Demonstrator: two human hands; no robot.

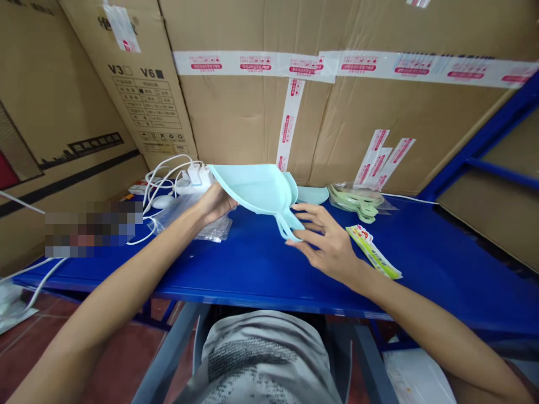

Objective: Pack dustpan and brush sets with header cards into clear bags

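A light blue dustpan (252, 188) is held up above the blue table, its wide pan toward the left and its looped handle toward the right. A second curved rim shows at its right side, perhaps another dustpan nested with it. My left hand (218, 203) grips the pan's left side from beneath, with part of the fingers hidden behind it. At the handle, my right hand (326, 238) has its thumb and fingers closed on the end. Behind, another light blue piece (313, 195) lies on the table, partly covered.
Green dustpans (357, 201) in clear plastic lie at the back right, near printed label cards (374, 252). Clear plastic bags (213, 229) and a white power strip (197, 177) with tangled cables sit at the left. Cardboard (240, 118) walls the table's (433, 258) back.
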